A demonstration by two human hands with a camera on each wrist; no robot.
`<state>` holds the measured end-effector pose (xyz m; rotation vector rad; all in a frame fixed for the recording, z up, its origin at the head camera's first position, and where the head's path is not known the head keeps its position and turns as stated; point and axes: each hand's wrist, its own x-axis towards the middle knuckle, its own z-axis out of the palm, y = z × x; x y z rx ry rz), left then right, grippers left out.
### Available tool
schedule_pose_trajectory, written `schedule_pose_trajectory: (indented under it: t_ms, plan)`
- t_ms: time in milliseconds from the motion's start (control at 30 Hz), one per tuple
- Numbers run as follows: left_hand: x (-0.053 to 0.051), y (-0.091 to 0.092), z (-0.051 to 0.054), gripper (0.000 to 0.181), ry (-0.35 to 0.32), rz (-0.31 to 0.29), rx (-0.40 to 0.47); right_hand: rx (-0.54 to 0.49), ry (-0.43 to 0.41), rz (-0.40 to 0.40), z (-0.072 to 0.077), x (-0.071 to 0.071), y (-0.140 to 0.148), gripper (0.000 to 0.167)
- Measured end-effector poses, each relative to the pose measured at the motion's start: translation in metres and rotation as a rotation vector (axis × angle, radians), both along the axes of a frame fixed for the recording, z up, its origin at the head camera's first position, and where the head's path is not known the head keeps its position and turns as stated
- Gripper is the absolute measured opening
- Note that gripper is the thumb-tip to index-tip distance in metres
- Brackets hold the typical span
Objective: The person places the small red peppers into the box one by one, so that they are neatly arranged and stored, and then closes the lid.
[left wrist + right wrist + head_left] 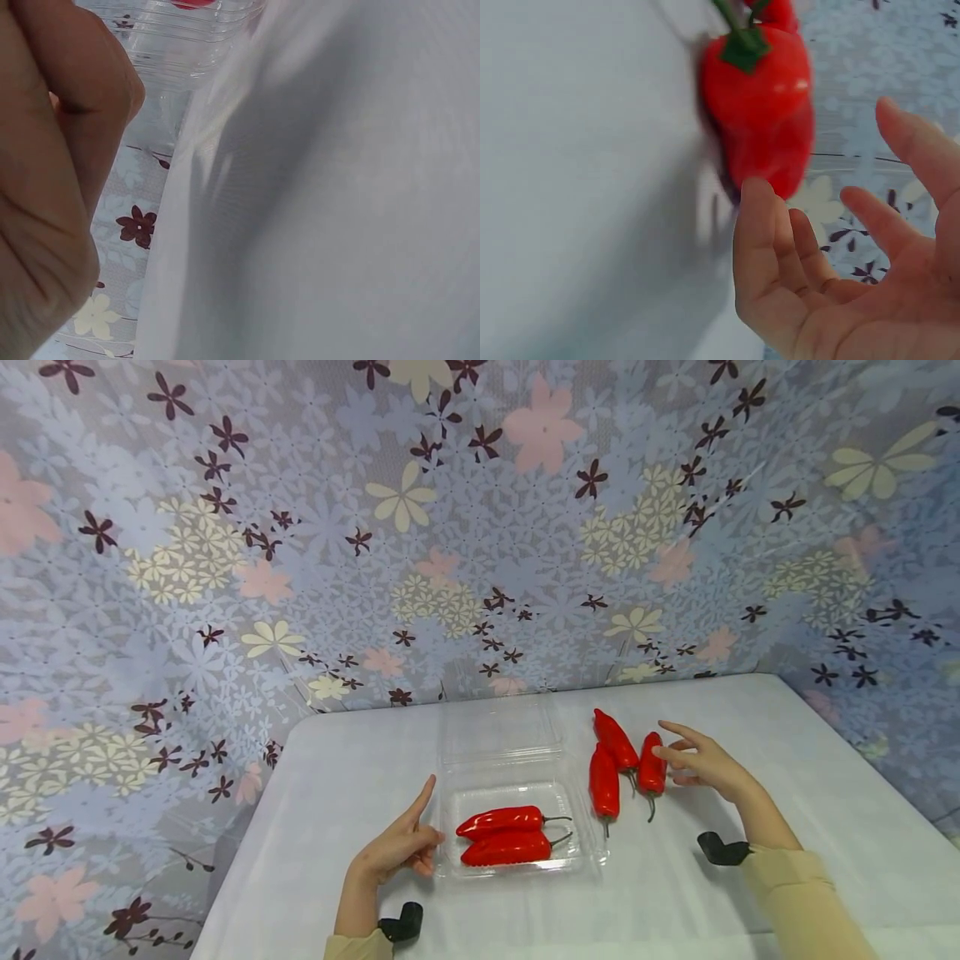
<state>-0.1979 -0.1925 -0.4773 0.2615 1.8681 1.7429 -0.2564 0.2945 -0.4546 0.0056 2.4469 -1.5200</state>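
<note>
A clear plastic clamshell box [517, 793] lies with its lid folded back on the table. Two red chili peppers [506, 849] with green stems lie side by side in its base. At the box's left edge is my left hand [401, 847], index finger extended and the other fingers bent; whether it touches the rim is unclear. My right hand [701, 764], fingers spread, reaches to the rightmost loose red pepper [761, 112]. One fingertip overlaps that pepper in the head view, but the fingers are not closed around it. Two more red peppers [604, 781] lie just left of it.
A white cloth [300, 860] covers the table. Behind it hangs a floral curtain [480, 568], close to the table's back edge. A black wrist mount [722, 849] sits on the right wrist and another [402, 923] on the left.
</note>
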Motion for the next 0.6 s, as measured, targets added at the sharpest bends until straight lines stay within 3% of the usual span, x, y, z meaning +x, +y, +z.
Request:
schedule_pose_trajectory:
  t_ms: [267, 600]
  plan:
    - [-0.001, 0.001, 0.0, 0.089, 0.006, 0.0, -0.004, 0.088, -0.051, -0.025, -0.02, 0.002, -0.005, 0.084]
    - [-0.001, 0.001, 0.0, 0.089, 0.012, -0.004, 0.0, 0.183, -0.024, -0.049, -0.018, 0.002, -0.019, 0.082]
